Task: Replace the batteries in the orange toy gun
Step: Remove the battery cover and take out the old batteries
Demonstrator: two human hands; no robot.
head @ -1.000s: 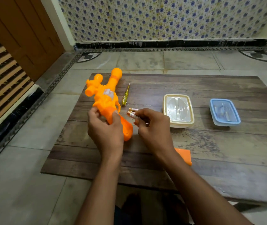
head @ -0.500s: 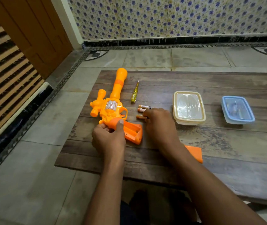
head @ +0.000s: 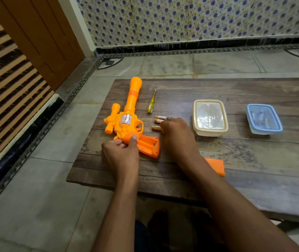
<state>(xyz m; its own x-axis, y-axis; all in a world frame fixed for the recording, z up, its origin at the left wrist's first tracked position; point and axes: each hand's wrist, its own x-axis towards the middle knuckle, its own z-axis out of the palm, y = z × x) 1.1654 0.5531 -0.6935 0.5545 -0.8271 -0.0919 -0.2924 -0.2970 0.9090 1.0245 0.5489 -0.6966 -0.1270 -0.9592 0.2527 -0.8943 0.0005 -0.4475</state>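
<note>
Lying flat now, no longer lifted, the toy gun [head: 127,122] points away; left hand [head: 121,155] grips its handle, right hand [head: 177,139] covers batteries [head: 158,121], grasp unclear.

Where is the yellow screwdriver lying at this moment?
In the head view, the yellow screwdriver lies on the wooden table, just right of the orange toy gun barrel and beyond the batteries.

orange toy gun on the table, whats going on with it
A person is swapping its batteries. The left hand holds the orange toy gun by its grip, whose battery compartment lies open and looks empty. The right hand rests on three batteries beside it. The orange cover lies aside.
</note>
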